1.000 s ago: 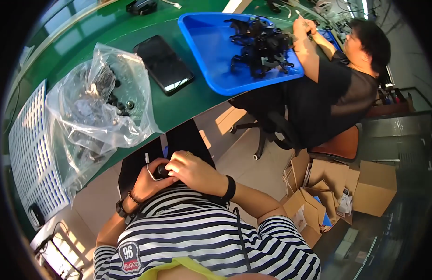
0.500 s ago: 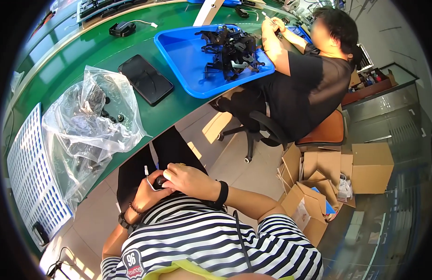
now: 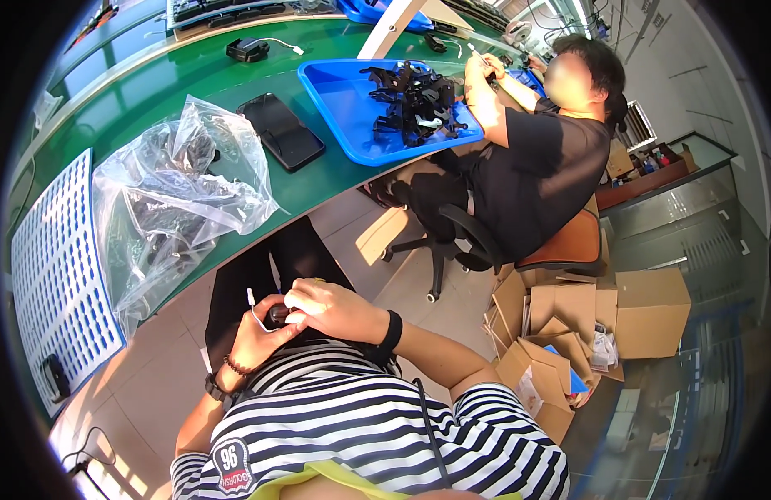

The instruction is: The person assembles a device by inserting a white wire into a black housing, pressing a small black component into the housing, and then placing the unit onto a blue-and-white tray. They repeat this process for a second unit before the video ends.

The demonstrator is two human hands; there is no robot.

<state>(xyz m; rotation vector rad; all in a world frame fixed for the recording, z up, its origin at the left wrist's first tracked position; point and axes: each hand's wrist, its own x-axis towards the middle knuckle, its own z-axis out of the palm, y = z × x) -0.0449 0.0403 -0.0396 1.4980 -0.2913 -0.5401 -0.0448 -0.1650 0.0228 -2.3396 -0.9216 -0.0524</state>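
I hold a small dark part [image 3: 277, 314] in my lap, just above my striped shirt [image 3: 360, 417]. It is mostly hidden by my fingers, so I cannot tell what kind of thing it is. A thin white wire [image 3: 252, 302] sticks up from it on the left.

My left hand [image 3: 254, 335] is curled under the small dark part and grips it from below. The fingers are bent in, nearly closed. My right hand [image 3: 331, 308] lies over the top of it, with the fingers bent and the tips pressing on the part. This hand is partly closed too. I wear a black band on my right wrist and a bead band on my left.

My dark trousers [image 3: 269, 267] are under my hands.

In front of me is the green worktop [image 3: 152, 108]. A crinkly clear plastic bag [image 3: 169, 200] with dark parts inside lies at its near edge. Just beside the bag is a flat black phone [image 3: 281, 132]. A white tray with many holes [image 3: 60, 275] is to the left of the bag.

Further right sits a blue tray [image 3: 344, 117] with a heap of black parts [image 3: 414, 104]. Another person [image 3: 527, 167] sits on a chair there, hands up at the worktop.

Brown cardboard boxes [image 3: 585, 325] stand on the floor to my right.
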